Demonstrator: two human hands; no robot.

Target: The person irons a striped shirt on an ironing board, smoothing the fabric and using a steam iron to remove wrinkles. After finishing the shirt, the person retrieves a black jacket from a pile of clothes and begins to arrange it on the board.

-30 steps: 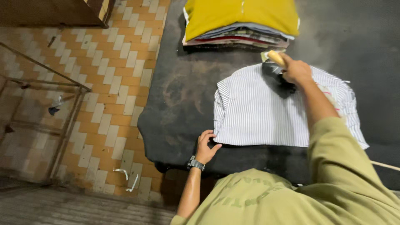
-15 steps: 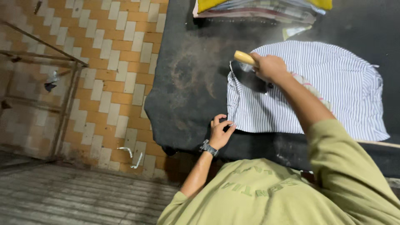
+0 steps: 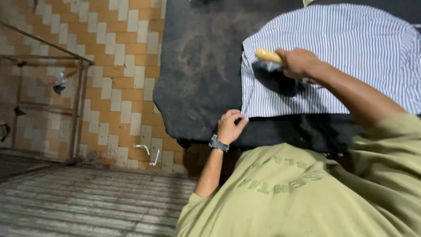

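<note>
Surface: dark padded worktop (image 3: pixel 197 66), striped shirt (image 3: pixel 342 48) spread flat.
Right hand (image 3: pixel 298 62): clenched around iron (image 3: pixel 274 70) handle.
Left hand (image 3: pixel 230 126): pinched shirt corner at worktop's near edge.

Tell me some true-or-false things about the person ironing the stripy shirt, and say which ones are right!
1. The right hand grips an iron with a yellow wooden handle. True.
2. The iron rests on the white striped cotton shirt. True.
3. The left hand is lifted high above the table. False: it pinches the shirt's near corner at the edge of the dark padded table.
4. The left wrist is bare. False: it wears a dark wristwatch.
5. The floor has plain grey tiles. False: the tiled floor is orange and cream.
</note>
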